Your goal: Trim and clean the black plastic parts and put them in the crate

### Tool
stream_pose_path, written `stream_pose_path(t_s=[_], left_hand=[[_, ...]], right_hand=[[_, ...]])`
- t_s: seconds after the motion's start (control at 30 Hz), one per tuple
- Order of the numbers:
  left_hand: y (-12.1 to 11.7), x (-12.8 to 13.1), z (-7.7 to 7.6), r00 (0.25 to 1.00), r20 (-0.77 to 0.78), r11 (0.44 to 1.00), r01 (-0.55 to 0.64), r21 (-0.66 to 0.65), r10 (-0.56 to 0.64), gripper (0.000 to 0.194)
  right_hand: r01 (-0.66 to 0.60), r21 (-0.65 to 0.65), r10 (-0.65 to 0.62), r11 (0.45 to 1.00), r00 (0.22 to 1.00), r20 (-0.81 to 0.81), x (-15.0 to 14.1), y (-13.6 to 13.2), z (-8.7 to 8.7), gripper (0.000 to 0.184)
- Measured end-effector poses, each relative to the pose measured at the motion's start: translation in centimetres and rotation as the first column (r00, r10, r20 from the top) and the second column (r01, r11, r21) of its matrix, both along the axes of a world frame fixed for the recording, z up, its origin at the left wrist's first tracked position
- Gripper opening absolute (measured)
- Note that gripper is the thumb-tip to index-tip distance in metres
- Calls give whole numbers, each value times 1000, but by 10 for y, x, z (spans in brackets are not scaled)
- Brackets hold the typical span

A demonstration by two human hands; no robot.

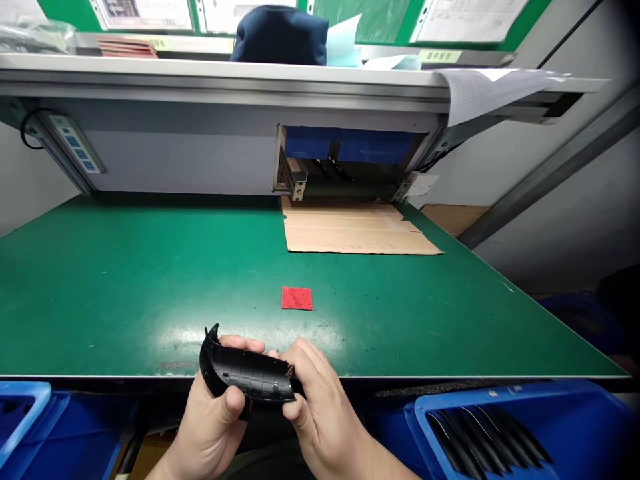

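Observation:
A curved black plastic shell [250,373], hollow side up with a ribbed inner face, is held above the front edge of the green bench. My left hand [213,417] wraps around its left end, thumb on the near rim and fingers behind. At the other end my right hand [320,393] pinches the shell between thumb and forefinger. A small brownish bit shows near the right fingertips, too small to name. Beyond the hands, a red card [297,299] with handwriting lies on the green bench top [150,280].
Long black curved parts [485,437] lie in a blue bin [575,413] at right. Another blue bin [30,393] stands at left. A cardboard sheet [350,230] lies before an opening in the back panel. Above runs a shelf [200,73] bearing a dark blue cloth item [281,37] and papers.

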State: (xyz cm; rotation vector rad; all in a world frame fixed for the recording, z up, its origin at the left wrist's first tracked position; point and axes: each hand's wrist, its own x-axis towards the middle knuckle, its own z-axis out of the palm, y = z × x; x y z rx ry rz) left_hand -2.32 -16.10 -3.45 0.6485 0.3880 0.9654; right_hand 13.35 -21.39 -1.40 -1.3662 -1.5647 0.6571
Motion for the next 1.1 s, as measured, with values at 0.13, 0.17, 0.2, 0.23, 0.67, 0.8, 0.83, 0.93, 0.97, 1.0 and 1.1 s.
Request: stream_pose_path(t_s=[0.13,0.17,0.2,0.23,0.67,0.8,0.83,0.93,0.97,1.0,1.1], left_hand=[[1,0,2,1000,4,999,-28,-46,28,42],[1,0,2,999,9,997,-42,-60,42,43],[1,0,3,998,14,996,-56,-69,57,44],[1,0,3,998,17,996,-61,-73,62,44],[-2,18,-1,983,137,926,-62,-372,121,45],[-4,24,-1,971,170,873,-67,-484,169,35],[-5,25,-2,971,167,868,-67,-491,170,34],[-7,26,-3,978,155,888,-56,-456,142,32],[-5,24,-1,983,131,908,-62,-415,127,33],[0,20,3,989,80,933,-86,-349,121,35],[25,-5,31,935,-255,963,-208,172,247,38]], right_hand=[[-291,-111,270,950,948,-170,10,2,6,64],[-388,-145,346,910,904,-250,13,2,7,64],[-445,-163,376,881,866,-329,16,1,8,63],[-443,-158,355,882,848,-394,18,0,8,63],[-12,151,32,988,990,-136,1,-2,-5,12],[-60,72,68,996,991,-111,-12,0,-11,14],[-51,60,57,997,993,-99,-14,1,-13,14],[-44,49,48,998,995,-92,-14,3,-15,8],[-48,56,54,997,994,-94,-12,4,-15,7],[-54,67,60,996,994,-90,-9,5,-14,7],[-120,125,118,985,993,25,1,10,-10,4]])
